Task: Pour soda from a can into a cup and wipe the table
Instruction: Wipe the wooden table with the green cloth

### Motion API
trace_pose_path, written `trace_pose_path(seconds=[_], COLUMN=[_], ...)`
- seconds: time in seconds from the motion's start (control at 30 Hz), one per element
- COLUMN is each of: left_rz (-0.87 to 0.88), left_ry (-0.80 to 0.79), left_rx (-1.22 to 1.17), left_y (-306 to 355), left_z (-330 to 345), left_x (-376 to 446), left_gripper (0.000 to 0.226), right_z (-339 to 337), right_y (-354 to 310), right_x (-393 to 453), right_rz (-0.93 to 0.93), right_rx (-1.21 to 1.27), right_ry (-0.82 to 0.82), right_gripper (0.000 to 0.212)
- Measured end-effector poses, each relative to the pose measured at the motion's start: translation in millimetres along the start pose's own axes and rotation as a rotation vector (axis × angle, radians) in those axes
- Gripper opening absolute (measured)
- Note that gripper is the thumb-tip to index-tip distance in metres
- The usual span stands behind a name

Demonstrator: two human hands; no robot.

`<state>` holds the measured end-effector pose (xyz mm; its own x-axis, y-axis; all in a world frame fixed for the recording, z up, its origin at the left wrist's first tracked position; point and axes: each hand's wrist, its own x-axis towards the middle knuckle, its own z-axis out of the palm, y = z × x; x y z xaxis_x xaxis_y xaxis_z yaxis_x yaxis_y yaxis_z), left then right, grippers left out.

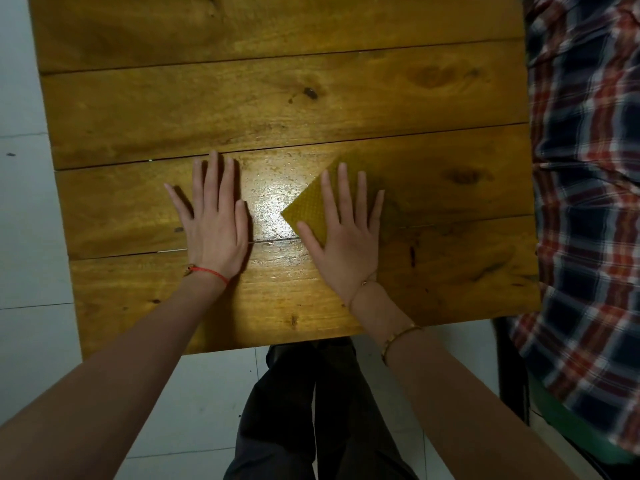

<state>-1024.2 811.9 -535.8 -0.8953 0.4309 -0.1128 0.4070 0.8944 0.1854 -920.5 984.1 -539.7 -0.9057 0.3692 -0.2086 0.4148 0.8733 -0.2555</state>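
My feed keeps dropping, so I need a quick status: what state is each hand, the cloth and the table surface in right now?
Left hand: flat on the table, fingers spread, holding nothing.
Right hand: flat, palm down, pressing on the cloth.
Yellow cloth: lying flat, partly covered by the right hand.
Table: glossy and apparently wet between the hands.
Can and cup: not in view.

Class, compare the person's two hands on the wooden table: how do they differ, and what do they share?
The right hand presses on a yellow cloth; the left hand lies on bare table. The left wrist has a red string, the right a gold bangle. Both lie flat, fingers spread.
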Motion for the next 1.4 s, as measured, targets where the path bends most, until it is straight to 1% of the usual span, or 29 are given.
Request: trace_pose_path(seconds=[0.1, 0.17, 0.3, 0.37, 0.43, 0.5, 0.6, 0.67, 0.73, 0.8, 0.9, 1.0, 1.07, 1.13, 1.23, 1.3, 1.33, 1.4], left_rz=[-0.047, -0.083, -0.107, -0.109, -0.111, -0.112, -0.108, -0.105, -0.107, -0.111, -0.111, -0.112, -0.114, -0.114, -0.107, -0.107, -0.109, -0.112], left_ry=[-0.002, -0.007, -0.004, -0.001, 0.002, 0.005, 0.003, -0.005, -0.014, -0.023, -0.028, -0.033, -0.034, -0.037, -0.038, -0.041, -0.041, -0.042], left_rx=[0.003, -0.002, -0.012, -0.029, -0.041, -0.046, -0.052, -0.055, -0.05, -0.045, -0.043, -0.042, -0.035, -0.029, -0.027, -0.029, -0.028, -0.026], left_y=[-7.0, -8.9, -8.2, -7.9, -8.1, -8.2, -9.0, -9.0, -8.6, -8.8, -8.6, -8.6, -8.4, -9.0, -9.3, -8.9, -8.7, -8.4], left_z=[-0.6, 1.2, 4.5, 3.6, 2.3, 1.7, 0.2, -1.3, -2.6, -2.7, -3.4, -3.7, -3.4, -3.3, -3.9, -4.6, -5.0, -5.3], left_x=[9.5, 12.6, 13.3, 13.5, 13.3, 13.2, 13.5, 14.3, 14.3, 14.3, 15.1, 15.5, 15.2, 15.4, 16.1, 16.6, 16.6, 16.3], left_gripper=[0.056, 0.057, 0.058, 0.059, 0.059, 0.06, 0.06, 0.061, 0.061, 0.062, 0.062, 0.062, 0.062, 0.062, 0.062, 0.062, 0.062, 0.062], right_z=[-1.8, -5.9, -13.2, -13.4, -11.0, -5.9, -0.8, -1.8, -6.0, -13.4, -21.9, -23.9, -20.4, -14.6, -7.0, -7.1, -8.6, -14.7], right_y=[9.6, 24.3, 35.0, 23.6, 5.2, -15.0, -34.0, -25.4, -4.5, 18.4, 32.2, 11.0, -13.7, -39.0, -59.1, -48.9, -37.8, -10.7], right_x=[-5.6, -3.7, 30.7, 53.3, 65.7, 65.3, 51.1, 40.9, 31.5, 29.7, 55.6, 98.8, 115.8, 116.5, 97.9, 86.4, 82.9, 80.2], right_rz=[-0.047, -0.03, 0.133, 0.21, 0.23, 0.17, -0.003, -0.093, -0.119, -0.066, 0.091, 0.258, 0.286, 0.216, 0.019, -0.089, -0.113, -0.065], right_rx=[-0.029, -0.052, -0.037, -0.009, -0.006, -0.033, -0.061, -0.071, -0.091, -0.095, -0.078, -0.029, -0.017, -0.032, -0.031, -0.037, -0.051, -0.072], right_ry=[0.001, 0.005, 0.042, 0.075, 0.094, 0.086, 0.026, 0.003, -0.003, -0.018, -0.002, 0.077, 0.105, 0.096, 0.034, 0.026, 0.037, 0.062], right_gripper=[0.077, 0.076, 0.074, 0.073, 0.072, 0.073, 0.073, 0.073, 0.073, 0.073, 0.073, 0.072, 0.071, 0.071, 0.071, 0.07, 0.07, 0.071])
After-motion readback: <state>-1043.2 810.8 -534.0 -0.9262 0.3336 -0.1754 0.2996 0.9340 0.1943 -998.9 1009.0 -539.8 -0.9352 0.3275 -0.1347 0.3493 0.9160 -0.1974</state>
